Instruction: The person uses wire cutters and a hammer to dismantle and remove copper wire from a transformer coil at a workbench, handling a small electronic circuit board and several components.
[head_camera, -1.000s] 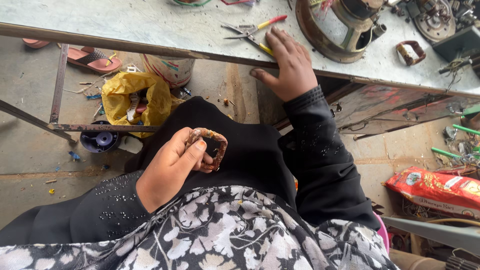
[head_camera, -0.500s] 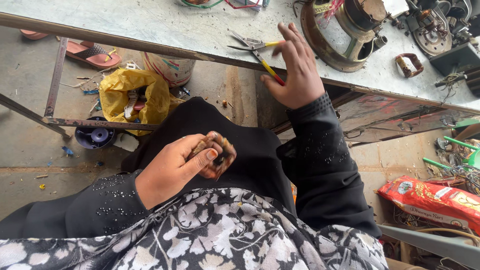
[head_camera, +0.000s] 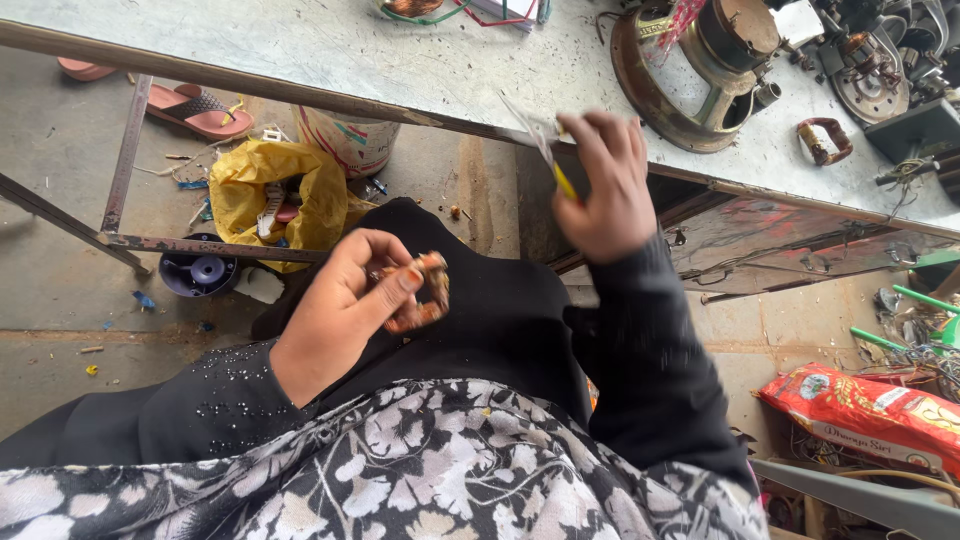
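The person sat at the grey, scuffed metal counter (head_camera: 330, 50), and the left hand (head_camera: 335, 320) held a small ring-shaped copper-wound coil (head_camera: 425, 292) above the lap, its fingers (head_camera: 385, 290) pinching the rim of the coil between thumb and forefinger. The right hand (head_camera: 605, 185) was raised just below the counter's front edge, its fingers curled tight around a slim tool with a yellow handle and blurred metal tips (head_camera: 550, 155), probably small pliers or snips, though I could not tell which. On the counter, to the right of that hand, lay a large rusty round motor housing (head_camera: 690, 70); under the counter sat a crumpled yellow plastic bag (head_camera: 270, 195), and beyond it a pink sandal (head_camera: 195, 108) on the floor. As I judged it, the step in hand was taking up the tool; the next move would call for bringing its tips accurately to the coil while the left hand kept it steady.
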